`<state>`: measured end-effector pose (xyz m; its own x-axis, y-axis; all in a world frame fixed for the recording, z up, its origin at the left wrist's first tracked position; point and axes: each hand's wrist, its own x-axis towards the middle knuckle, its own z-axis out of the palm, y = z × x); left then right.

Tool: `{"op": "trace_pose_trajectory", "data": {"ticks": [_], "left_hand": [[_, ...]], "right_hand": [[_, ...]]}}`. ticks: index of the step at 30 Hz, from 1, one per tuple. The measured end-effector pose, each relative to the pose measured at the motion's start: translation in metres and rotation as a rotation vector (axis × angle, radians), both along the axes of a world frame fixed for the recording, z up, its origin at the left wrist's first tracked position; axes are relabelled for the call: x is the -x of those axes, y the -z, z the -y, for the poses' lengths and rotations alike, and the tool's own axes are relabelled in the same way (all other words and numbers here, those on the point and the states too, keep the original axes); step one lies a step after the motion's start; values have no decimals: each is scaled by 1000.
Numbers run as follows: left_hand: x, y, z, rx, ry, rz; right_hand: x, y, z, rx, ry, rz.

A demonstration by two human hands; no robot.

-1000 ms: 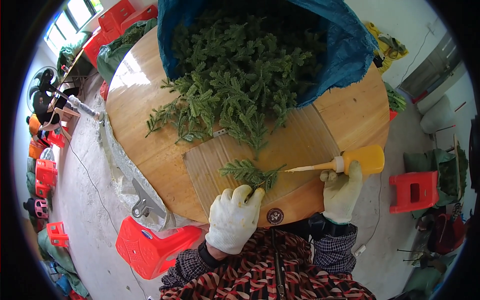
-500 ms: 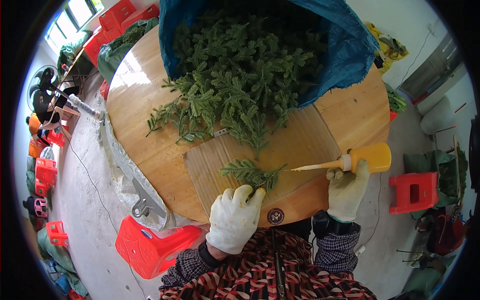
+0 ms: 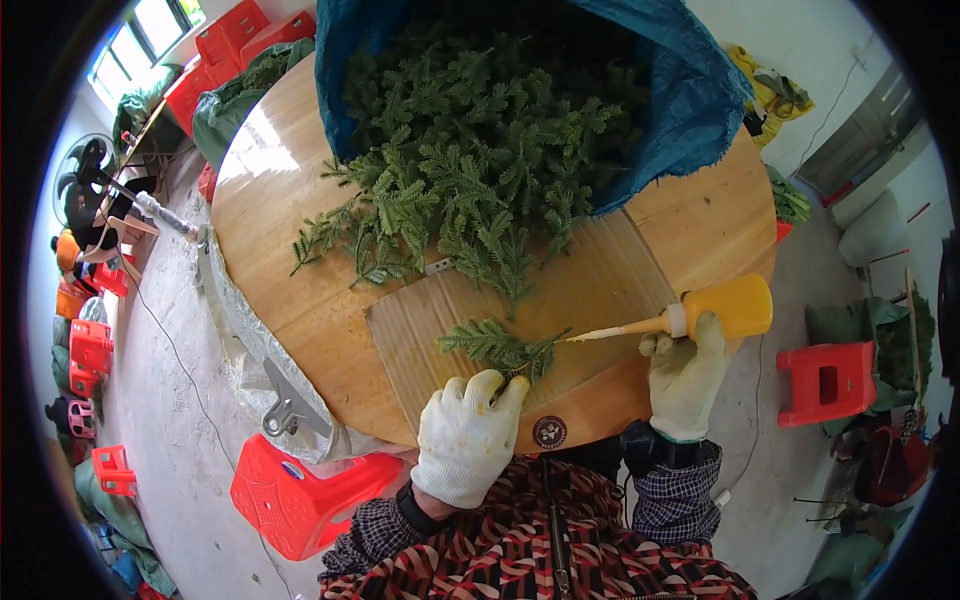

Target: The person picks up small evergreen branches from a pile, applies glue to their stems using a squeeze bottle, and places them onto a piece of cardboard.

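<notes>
My left hand [image 3: 468, 435], in a white knit glove, is closed at the stem end of a small green fir sprig [image 3: 490, 344]. The sprig lies over a sheet of brown cardboard [image 3: 410, 340] near the table's front edge. In my gloved right hand [image 3: 686, 385] is a yellow squeeze bottle [image 3: 728, 306], tilted almost level with its long nozzle toward the left. The crusted nozzle tip sits at the right end of the sprig; whether they touch I cannot tell. Fingers and thumb of the right hand press the bottle from below.
A blue woven sack [image 3: 690, 110] spills a heap of fir branches [image 3: 450, 150] onto the round wooden table [image 3: 290, 250]. A metal clamp [image 3: 292, 402] grips plastic sheeting at its left rim. Red stools [image 3: 300, 495] stand on both sides, and a black fan [image 3: 90, 180] at far left.
The yellow bottle in my right hand has shifted slightly left, bringing its nozzle tip to the sprig's right end. My left hand has stayed in place on the sprig.
</notes>
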<state>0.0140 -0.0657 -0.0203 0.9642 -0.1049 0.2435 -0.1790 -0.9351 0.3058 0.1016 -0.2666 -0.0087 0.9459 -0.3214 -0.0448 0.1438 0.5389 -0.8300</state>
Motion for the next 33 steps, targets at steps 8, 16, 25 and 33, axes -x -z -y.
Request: {"op": "trace_pose_trajectory", "data": {"ticks": [8,16,25,33], "left_hand": [[1,2,0,5,5,22],[1,0,0,8,-11,33],[3,5,-4,173,2,126],[0,0,-2,318,-134,195]], "right_hand": [[-1,0,0,7,1,1],[-3,5,2,12,9,27],[-6,12,6,-98,98,-87],[-4,16,10,-122,40,-48]]}}
